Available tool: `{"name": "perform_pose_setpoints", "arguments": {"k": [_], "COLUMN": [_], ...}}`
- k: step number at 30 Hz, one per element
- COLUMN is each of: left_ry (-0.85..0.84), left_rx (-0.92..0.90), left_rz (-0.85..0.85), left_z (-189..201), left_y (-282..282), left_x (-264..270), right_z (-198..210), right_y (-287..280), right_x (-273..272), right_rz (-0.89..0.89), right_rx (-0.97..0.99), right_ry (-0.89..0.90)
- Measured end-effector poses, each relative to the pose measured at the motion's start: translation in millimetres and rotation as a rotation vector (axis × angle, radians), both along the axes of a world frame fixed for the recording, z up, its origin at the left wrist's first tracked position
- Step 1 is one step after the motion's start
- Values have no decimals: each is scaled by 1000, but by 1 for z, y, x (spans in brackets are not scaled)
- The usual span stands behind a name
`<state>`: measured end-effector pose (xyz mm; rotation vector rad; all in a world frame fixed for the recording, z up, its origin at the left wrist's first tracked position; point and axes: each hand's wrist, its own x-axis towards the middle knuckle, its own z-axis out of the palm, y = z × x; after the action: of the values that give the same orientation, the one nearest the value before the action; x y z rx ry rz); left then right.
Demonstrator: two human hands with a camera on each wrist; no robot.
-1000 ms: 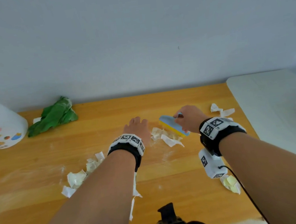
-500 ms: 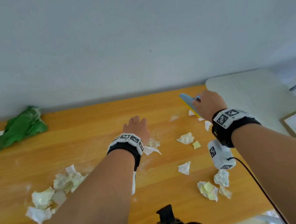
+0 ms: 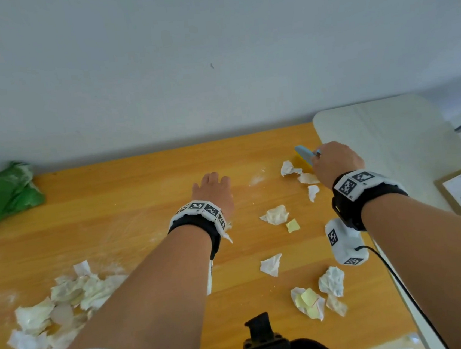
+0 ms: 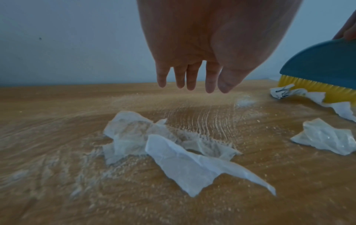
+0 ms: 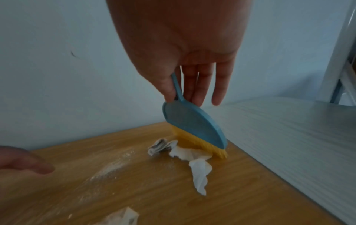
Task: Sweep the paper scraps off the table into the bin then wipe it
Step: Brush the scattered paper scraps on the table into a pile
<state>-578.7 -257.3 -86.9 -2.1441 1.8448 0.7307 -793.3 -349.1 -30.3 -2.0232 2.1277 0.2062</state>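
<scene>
Two hands work over the wooden table (image 3: 113, 203). Her or his right hand (image 3: 336, 161) pinches the thin handle of one small brush (image 5: 194, 126), thumb on one side and fingers running down the other; its blue back tilts over yellow bristles that touch the tabletop at the far right corner, right against three paper scraps (image 5: 185, 152) bunched there. One left hand (image 3: 212, 189) hovers palm down near the middle of the table, fingers straight and slack, holding nothing; from the left wrist view its fingertips (image 4: 190, 85) hang just above the dusty wood.

Loose scraps lie in two groups. On the right side I count about eight separate bits between the brush and the near edge, among them one small yellow piece (image 3: 293, 225) and a crumpled white ball (image 3: 331, 280). One larger heap of crumpled paper (image 3: 66, 302) sits at the near left, too tangled to count. White powder streaks the wood between them.

One green cloth (image 3: 3, 194) lies bunched at the far left, against the wall. One pale side table (image 3: 385, 141) butts against the right end.
</scene>
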Motion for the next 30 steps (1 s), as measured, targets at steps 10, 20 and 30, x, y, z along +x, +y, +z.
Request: {"name": "perform_pose_setpoints", "arguments": {"k": [10,20,30], "left_ry": [-5,-5,-17], "left_rx": [-2,-9,0], "left_rz": [39,68,117], "left_z": [2,11,12], "left_y": [14,51,96], "left_x": [15,53,103], "right_z": [-1,2,1], "right_y": [28,73,115], "right_x": [30,81,136], "right_rz": [113,227,261], "right_rx": [95,141,233], "right_ry": [-121,-294,-408]}}
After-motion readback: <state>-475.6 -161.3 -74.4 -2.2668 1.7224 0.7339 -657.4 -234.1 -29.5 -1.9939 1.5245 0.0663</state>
